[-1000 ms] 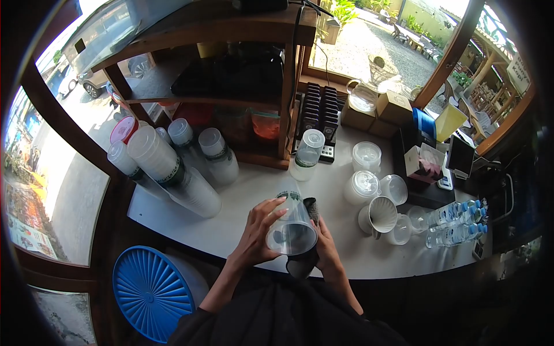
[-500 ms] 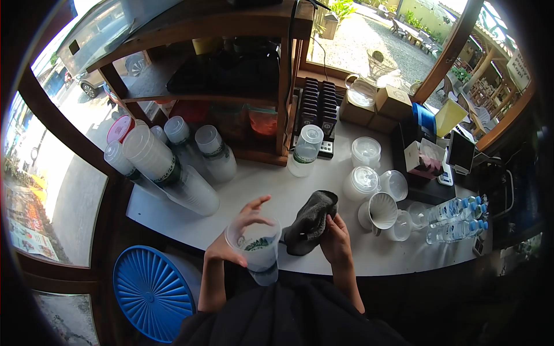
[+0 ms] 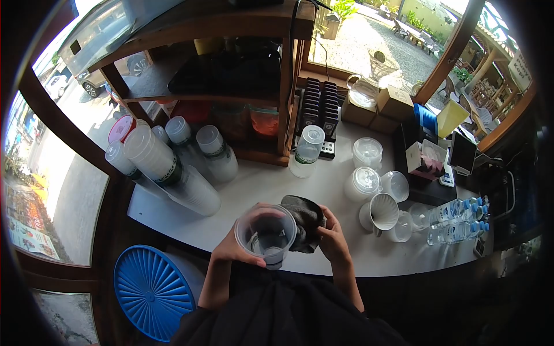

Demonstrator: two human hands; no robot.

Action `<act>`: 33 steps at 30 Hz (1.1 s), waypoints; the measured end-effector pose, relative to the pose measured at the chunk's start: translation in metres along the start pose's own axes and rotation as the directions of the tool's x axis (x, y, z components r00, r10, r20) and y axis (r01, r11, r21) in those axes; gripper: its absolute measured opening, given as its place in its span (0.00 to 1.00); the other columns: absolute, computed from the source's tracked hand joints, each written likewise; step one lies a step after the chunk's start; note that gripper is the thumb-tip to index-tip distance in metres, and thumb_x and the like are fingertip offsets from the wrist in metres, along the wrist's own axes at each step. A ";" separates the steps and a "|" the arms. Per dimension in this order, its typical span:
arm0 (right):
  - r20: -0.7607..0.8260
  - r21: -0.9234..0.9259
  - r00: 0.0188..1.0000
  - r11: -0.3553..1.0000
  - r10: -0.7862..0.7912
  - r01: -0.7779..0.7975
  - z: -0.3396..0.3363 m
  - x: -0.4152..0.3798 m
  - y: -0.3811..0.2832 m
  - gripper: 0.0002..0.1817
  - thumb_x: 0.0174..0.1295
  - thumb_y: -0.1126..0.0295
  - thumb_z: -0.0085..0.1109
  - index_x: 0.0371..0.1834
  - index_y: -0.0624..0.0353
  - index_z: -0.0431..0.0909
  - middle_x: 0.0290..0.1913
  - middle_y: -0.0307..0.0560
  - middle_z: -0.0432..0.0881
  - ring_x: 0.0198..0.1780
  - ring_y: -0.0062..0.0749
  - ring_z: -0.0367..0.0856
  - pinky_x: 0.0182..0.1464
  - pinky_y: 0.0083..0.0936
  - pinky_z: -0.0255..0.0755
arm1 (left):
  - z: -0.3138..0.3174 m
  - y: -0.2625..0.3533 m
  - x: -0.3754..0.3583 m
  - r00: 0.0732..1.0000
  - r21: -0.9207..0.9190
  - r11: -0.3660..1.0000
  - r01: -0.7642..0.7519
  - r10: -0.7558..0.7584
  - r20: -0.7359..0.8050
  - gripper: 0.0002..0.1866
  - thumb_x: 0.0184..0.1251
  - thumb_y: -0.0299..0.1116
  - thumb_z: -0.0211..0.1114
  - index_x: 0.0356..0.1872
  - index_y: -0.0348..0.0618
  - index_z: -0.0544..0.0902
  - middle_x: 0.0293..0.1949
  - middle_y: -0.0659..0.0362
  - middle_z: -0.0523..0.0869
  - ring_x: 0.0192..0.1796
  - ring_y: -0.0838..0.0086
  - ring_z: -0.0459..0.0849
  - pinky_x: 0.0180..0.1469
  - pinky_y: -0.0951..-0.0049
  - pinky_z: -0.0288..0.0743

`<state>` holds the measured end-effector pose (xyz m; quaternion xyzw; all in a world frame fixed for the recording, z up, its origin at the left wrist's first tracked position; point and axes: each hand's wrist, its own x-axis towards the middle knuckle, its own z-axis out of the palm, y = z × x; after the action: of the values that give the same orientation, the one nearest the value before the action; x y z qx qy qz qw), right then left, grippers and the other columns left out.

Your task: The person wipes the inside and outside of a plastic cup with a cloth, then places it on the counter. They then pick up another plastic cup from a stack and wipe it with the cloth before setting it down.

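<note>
My left hand [image 3: 228, 248] is closed around a clear plastic cup [image 3: 266, 254], its open rim tilted up toward me near the counter's front edge. My right hand [image 3: 334, 237] grips a dark grey cloth [image 3: 304, 219] by its right side. The cloth is bunched beside the cup's right wall and seems to touch it, though part of it lies behind the rim. Past both hands, a short stack of clear cups [image 3: 308, 151] stands upside down on the white counter [image 3: 259, 183].
Tall stacks of plastic cups [image 3: 173, 167] lean at the left. A ribbed dripper [image 3: 381, 211], a lidded container [image 3: 363, 183] and several water bottles [image 3: 453, 222] stand at the right. A wooden shelf [image 3: 213, 98] rises behind. A blue-lidded bin [image 3: 153, 294] sits below left.
The cup's rim has tipped more toward the camera, and my left fingers have closed around it. The cloth has moved left, up against the cup, with my right hand following.
</note>
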<state>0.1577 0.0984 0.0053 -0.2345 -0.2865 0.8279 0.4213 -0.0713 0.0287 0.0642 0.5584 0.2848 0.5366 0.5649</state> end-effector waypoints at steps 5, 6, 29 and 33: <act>0.329 0.377 0.944 0.916 0.007 -0.138 -0.046 0.004 0.012 0.23 0.61 0.70 0.55 0.59 0.66 0.67 0.53 0.54 0.78 0.54 0.37 0.79 0.55 0.28 0.75 | -0.012 0.028 0.008 0.999 0.143 0.989 -0.043 0.039 0.030 0.48 0.30 0.46 0.84 0.58 0.36 0.73 0.56 0.55 0.70 0.59 0.68 0.73 0.61 0.68 0.67; 0.224 0.400 0.974 0.909 0.029 -0.119 -0.057 0.000 0.023 0.23 0.63 0.67 0.54 0.59 0.66 0.67 0.53 0.53 0.78 0.54 0.36 0.78 0.55 0.28 0.75 | -0.013 0.031 0.010 0.998 0.186 0.982 -0.042 0.035 0.044 0.48 0.30 0.46 0.84 0.58 0.36 0.73 0.56 0.55 0.70 0.59 0.68 0.73 0.61 0.68 0.67; 0.371 -0.717 0.745 0.338 -0.555 0.609 0.031 -0.015 0.006 0.16 0.44 0.74 0.70 0.36 0.71 0.81 0.38 0.55 0.82 0.44 0.46 0.82 0.51 0.31 0.71 | 0.008 -0.014 0.007 0.914 0.423 0.814 0.398 -0.312 -0.259 0.44 0.44 0.47 0.77 0.61 0.34 0.68 0.49 0.46 0.81 0.53 0.65 0.81 0.58 0.68 0.71; 0.328 -0.664 0.735 0.408 -0.594 0.627 0.038 -0.015 0.002 0.14 0.47 0.72 0.70 0.35 0.72 0.81 0.34 0.51 0.83 0.38 0.38 0.82 0.46 0.31 0.72 | 0.012 0.000 0.010 0.898 0.178 0.882 0.437 -0.416 -0.144 0.48 0.46 0.50 0.74 0.64 0.31 0.64 0.55 0.48 0.77 0.57 0.65 0.76 0.61 0.69 0.67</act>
<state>0.1408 0.0747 0.0336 -0.2463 -0.6690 0.4301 0.5539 -0.0575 0.0338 0.0691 0.5092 0.4829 0.3946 0.5931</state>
